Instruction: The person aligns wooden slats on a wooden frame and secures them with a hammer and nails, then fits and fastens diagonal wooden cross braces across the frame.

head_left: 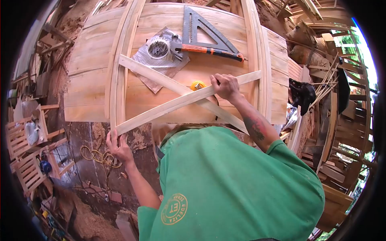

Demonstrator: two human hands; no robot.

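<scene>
Above a planked tabletop [90, 80] amid scattered timber [337, 196], right grip [226, 87] around a slat [169, 107], left grip [119, 149] unclear at its end.

The head camera looks forward and down, close above the hands [227, 87].

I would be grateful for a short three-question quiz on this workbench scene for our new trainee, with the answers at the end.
1. True or false: the upper slat and the lower slat lie parallel, without crossing.
2. Which colours does the hammer show? (A) pink and white; (B) orange and black; (C) green and yellow.
3. Which of the person's hands grips the upper slat?

Key:
1. False; they cross.
2. B.
3. The right hand.
</scene>
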